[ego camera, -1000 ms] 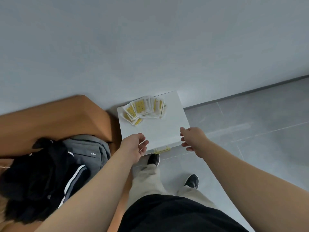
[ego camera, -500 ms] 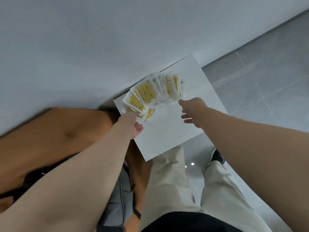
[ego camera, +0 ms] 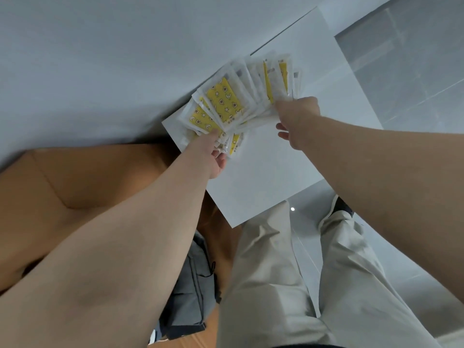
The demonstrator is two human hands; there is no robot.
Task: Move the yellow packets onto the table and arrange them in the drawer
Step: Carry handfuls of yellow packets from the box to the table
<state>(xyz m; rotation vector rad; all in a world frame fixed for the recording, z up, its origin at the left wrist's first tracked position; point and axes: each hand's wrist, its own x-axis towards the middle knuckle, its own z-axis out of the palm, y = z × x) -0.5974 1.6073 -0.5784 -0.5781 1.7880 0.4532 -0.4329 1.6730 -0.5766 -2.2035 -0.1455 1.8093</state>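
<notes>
Several yellow packets (ego camera: 227, 101) in clear wrappers lie fanned out on the white cabinet top (ego camera: 263, 172), close to the wall. My left hand (ego camera: 213, 154) reaches the fan's lower left end, fingers on the packets and thumb tucked beneath their edge. At the fan's right end, my right hand (ego camera: 297, 116) pinches the packets' lower edge, its fingertips hidden behind the knuckles. No drawer is visible from this angle.
A brown wooden table (ego camera: 88, 184) adjoins the cabinet on the left, with a grey bag (ego camera: 193, 292) by its edge. My beige trousers (ego camera: 276, 285) and a black shoe (ego camera: 342, 205) stand over the grey tiled floor (ego camera: 414, 46).
Both hands moved forward from the cabinet's front edge to the fanned packets and took hold of its two ends. The camera leaned in closer over the cabinet.
</notes>
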